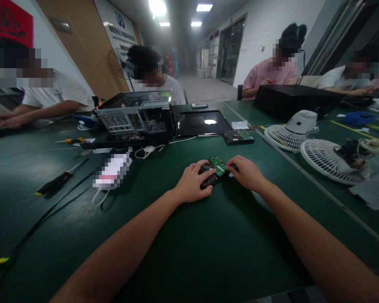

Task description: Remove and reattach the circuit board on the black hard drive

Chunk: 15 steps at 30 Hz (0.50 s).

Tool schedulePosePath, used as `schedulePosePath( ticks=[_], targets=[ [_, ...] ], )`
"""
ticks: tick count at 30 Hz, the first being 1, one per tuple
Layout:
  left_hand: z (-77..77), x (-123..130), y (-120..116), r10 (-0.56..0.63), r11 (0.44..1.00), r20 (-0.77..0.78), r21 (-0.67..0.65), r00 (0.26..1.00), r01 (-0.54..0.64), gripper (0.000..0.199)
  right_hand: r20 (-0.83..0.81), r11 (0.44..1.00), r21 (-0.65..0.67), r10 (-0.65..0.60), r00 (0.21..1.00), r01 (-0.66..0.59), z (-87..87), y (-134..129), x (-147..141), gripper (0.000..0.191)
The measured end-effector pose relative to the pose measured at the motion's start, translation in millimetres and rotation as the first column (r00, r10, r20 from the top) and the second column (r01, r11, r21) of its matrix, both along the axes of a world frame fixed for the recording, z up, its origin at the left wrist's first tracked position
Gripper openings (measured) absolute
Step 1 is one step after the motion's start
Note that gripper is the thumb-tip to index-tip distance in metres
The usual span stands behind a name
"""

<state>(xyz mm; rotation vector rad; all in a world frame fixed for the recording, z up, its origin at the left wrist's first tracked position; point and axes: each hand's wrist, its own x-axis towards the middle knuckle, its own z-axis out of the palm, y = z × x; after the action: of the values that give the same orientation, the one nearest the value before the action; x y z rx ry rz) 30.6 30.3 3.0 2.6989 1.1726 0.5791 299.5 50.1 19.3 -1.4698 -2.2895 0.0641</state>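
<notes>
Steadying the hard drive on the green desk, the left hand has its fingers spread across the dark part and its thumb along the near edge, probably so the drive won't slide or turn. The drive's circuit board faces up, which leaves it easy to reach. The right hand seems to pinch a small dark thing at the drive's right edge; what it is, I can't tell.

Beyond the drive and to its left stands a computer case, its side open on a metal cage and dark parts inside. A second drive lies beyond the held drive, slightly right. Far to its right is a blue tray, its contents too blurred to name.
</notes>
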Motion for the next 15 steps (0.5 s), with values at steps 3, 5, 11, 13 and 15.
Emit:
schedulePosePath(
  ticks=[3, 5, 11, 13, 15],
  targets=[
    [-0.8, 0.3, -0.2, 0.000, 1.000, 0.004, 0.004, 1.000, 0.000, 0.065, 0.008, 0.999, -0.032, 0.010, 1.000, -0.010, -1.8, -2.2, -5.2, 0.011],
    [-0.8, 0.2, -0.4, 0.001, 1.000, 0.005, 0.003, 1.000, -0.001, 0.066, 0.016, 0.999, -0.038, 0.007, 1.000, -0.007, -2.8, -2.3, -5.0, 0.011],
    [0.5, 0.0, -0.2, -0.004, 1.000, 0.001, -0.009, 1.000, 0.004, 0.065, -0.011, 0.999, -0.028, 0.023, 1.000, -0.023, -2.5, -2.1, -3.7, 0.011],
    [0.4, 0.3, -0.1, -0.002, 1.000, 0.000, -0.007, 1.000, 0.002, 0.065, -0.018, 0.999, -0.028, 0.027, 0.999, -0.027, -1.4, -2.3, -4.9, 0.011],
    [0.1, 0.4, -0.1, 0.002, 1.000, 0.004, -0.006, 1.000, -0.002, 0.066, -0.018, 0.999, -0.033, 0.028, 0.999, -0.028, 0.0, -2.7, -6.2, 0.011]
  ],
)
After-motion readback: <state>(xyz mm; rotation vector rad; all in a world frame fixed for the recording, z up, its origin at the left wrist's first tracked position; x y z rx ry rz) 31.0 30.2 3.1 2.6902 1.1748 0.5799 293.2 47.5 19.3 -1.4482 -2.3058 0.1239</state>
